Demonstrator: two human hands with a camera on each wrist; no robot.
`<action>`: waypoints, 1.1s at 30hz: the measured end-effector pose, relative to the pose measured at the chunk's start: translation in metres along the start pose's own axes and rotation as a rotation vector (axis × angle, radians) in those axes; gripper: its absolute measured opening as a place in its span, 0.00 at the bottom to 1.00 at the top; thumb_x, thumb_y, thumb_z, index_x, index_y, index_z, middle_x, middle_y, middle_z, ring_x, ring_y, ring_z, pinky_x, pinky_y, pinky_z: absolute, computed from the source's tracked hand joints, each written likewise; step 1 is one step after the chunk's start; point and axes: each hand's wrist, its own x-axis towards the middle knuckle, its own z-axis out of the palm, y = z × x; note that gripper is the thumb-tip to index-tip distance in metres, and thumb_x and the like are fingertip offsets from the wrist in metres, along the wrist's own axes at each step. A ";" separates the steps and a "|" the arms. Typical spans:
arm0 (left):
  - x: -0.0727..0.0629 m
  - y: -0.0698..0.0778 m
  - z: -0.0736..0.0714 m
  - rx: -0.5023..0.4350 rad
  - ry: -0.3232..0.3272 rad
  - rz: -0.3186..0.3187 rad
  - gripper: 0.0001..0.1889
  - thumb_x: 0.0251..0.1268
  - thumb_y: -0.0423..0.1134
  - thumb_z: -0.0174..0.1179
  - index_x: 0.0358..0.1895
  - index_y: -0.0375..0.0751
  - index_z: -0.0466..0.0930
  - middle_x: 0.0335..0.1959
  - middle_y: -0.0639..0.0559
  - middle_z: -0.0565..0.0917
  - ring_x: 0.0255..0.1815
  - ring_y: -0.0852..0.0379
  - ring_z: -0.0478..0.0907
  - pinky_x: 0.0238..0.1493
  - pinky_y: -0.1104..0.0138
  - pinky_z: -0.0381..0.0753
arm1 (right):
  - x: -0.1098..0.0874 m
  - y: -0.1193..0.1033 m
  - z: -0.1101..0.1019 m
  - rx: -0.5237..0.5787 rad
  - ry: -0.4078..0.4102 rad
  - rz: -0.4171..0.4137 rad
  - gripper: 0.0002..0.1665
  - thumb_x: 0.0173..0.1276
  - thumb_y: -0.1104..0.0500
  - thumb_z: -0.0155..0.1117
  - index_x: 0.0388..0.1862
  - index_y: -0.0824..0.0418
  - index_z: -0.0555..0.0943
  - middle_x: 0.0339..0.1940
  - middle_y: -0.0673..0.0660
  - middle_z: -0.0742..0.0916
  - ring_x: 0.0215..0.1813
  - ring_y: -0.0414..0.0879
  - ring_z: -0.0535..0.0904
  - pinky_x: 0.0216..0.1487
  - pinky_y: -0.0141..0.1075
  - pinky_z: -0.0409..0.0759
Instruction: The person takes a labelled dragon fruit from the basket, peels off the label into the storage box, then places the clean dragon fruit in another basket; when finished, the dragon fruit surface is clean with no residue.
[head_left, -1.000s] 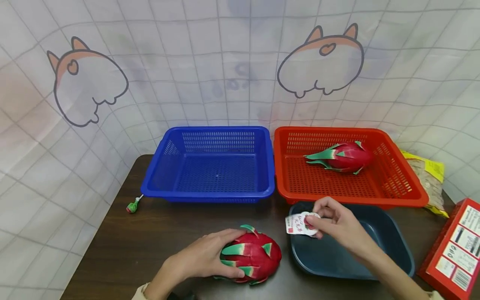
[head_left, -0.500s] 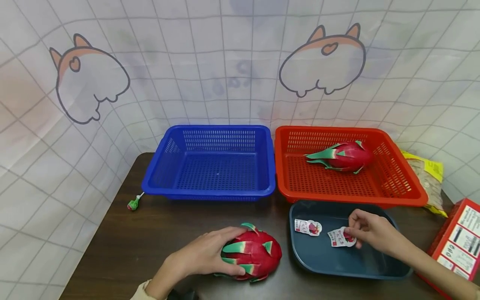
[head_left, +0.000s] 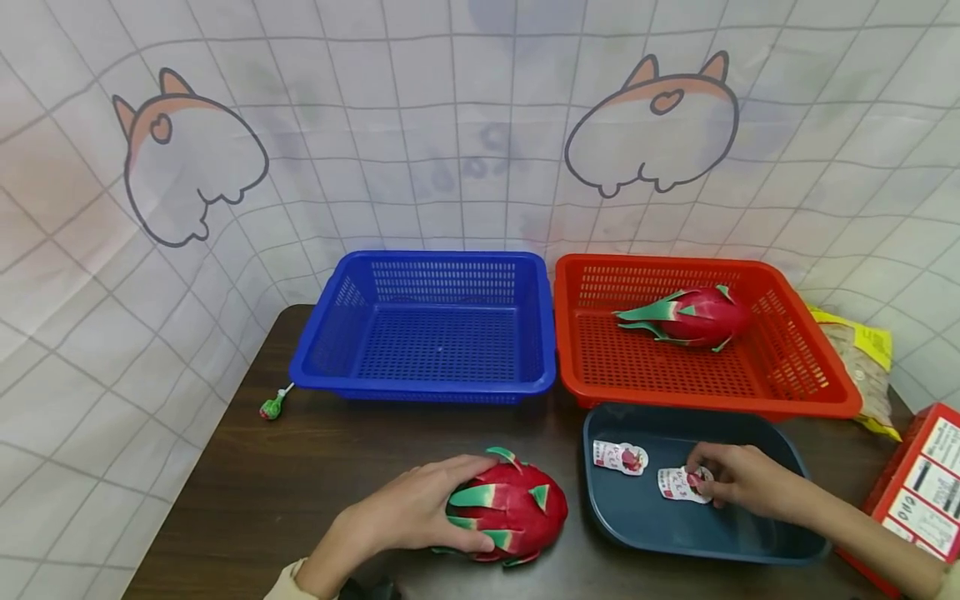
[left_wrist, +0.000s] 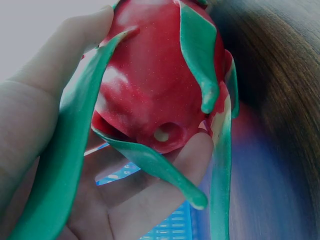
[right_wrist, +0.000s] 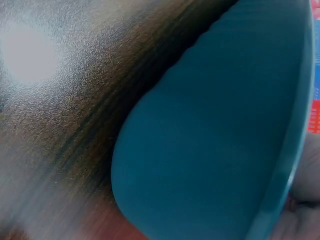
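A red dragon fruit (head_left: pixel 517 510) with green scales lies on the table, my left hand (head_left: pixel 420 507) gripping it from the left. In the left wrist view, thumb and fingers curve round the leafy end of the dragon fruit (left_wrist: pixel 150 80). Inside a dark blue-green tray (head_left: pixel 675 533), my right hand (head_left: pixel 750 482) pinches the right end of a white label card (head_left: pixel 678 483) with a dragon fruit picture. A similar label card (head_left: pixel 619 457) lies flat to its left. In the right wrist view the tray's outer wall (right_wrist: pixel 210 135) hides most of the hand.
Behind stand a blue basket (head_left: pixel 442 388) and a red basket (head_left: pixel 712 402); the red one holds another dragon fruit (head_left: pixel 697 315). A yellow-topped bag (head_left: pixel 862 358) and a red box (head_left: pixel 885 483) are at the right. A green lollipop (head_left: pixel 273 405) lies at the left.
From above the tray's left side, my right hand has moved right and down into it. One label card has been left lying there; the other is now lower. The left hand keeps its grip.
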 end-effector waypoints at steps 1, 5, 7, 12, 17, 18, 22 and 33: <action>0.000 0.000 0.000 -0.004 -0.003 -0.003 0.42 0.52 0.64 0.65 0.71 0.59 0.63 0.67 0.54 0.72 0.60 0.53 0.72 0.47 0.63 0.82 | 0.000 0.001 0.001 -0.004 -0.002 0.004 0.07 0.64 0.62 0.65 0.40 0.58 0.77 0.25 0.44 0.79 0.23 0.30 0.75 0.27 0.27 0.76; 0.000 0.000 0.001 -0.020 -0.016 -0.006 0.41 0.52 0.63 0.66 0.71 0.60 0.63 0.67 0.55 0.72 0.60 0.53 0.71 0.46 0.64 0.82 | 0.002 0.003 0.007 -0.042 0.005 -0.013 0.07 0.63 0.64 0.66 0.34 0.56 0.76 0.23 0.44 0.75 0.22 0.29 0.70 0.24 0.27 0.72; 0.000 0.000 0.002 -0.029 -0.020 -0.006 0.41 0.51 0.63 0.66 0.71 0.60 0.63 0.67 0.55 0.73 0.60 0.53 0.71 0.46 0.65 0.81 | 0.003 0.003 0.010 -0.081 0.004 -0.021 0.09 0.62 0.64 0.66 0.32 0.55 0.74 0.23 0.44 0.74 0.22 0.29 0.67 0.23 0.27 0.69; 0.001 0.000 0.002 -0.024 -0.015 -0.002 0.41 0.52 0.63 0.66 0.71 0.60 0.63 0.66 0.55 0.73 0.59 0.54 0.72 0.45 0.66 0.81 | 0.005 0.000 0.011 -0.227 0.010 0.030 0.13 0.60 0.59 0.70 0.32 0.51 0.72 0.26 0.44 0.73 0.28 0.33 0.64 0.27 0.28 0.62; 0.003 -0.001 0.002 -0.026 -0.010 -0.001 0.41 0.51 0.63 0.66 0.71 0.60 0.64 0.66 0.55 0.73 0.59 0.54 0.72 0.44 0.67 0.81 | 0.006 -0.007 0.008 -0.323 -0.017 0.189 0.14 0.60 0.54 0.70 0.29 0.50 0.70 0.26 0.49 0.71 0.28 0.41 0.65 0.27 0.31 0.59; 0.003 -0.002 0.002 -0.028 -0.009 0.001 0.41 0.51 0.63 0.66 0.71 0.60 0.64 0.66 0.55 0.73 0.59 0.54 0.72 0.44 0.68 0.81 | 0.006 -0.008 0.007 -0.338 -0.026 0.222 0.14 0.60 0.52 0.69 0.28 0.50 0.70 0.26 0.50 0.71 0.28 0.42 0.65 0.27 0.31 0.59; 0.002 -0.003 0.002 -0.022 -0.005 0.004 0.41 0.52 0.64 0.66 0.71 0.60 0.64 0.66 0.55 0.73 0.60 0.54 0.72 0.45 0.66 0.82 | 0.003 -0.010 0.006 -0.389 -0.045 0.289 0.17 0.61 0.46 0.68 0.26 0.51 0.71 0.22 0.49 0.71 0.25 0.42 0.66 0.26 0.33 0.58; 0.001 -0.002 0.000 -0.005 0.000 0.004 0.41 0.52 0.64 0.65 0.71 0.59 0.63 0.67 0.55 0.73 0.60 0.53 0.72 0.47 0.64 0.82 | -0.009 -0.050 -0.016 -0.332 0.189 0.250 0.13 0.63 0.46 0.66 0.38 0.53 0.80 0.20 0.44 0.78 0.22 0.37 0.69 0.22 0.31 0.67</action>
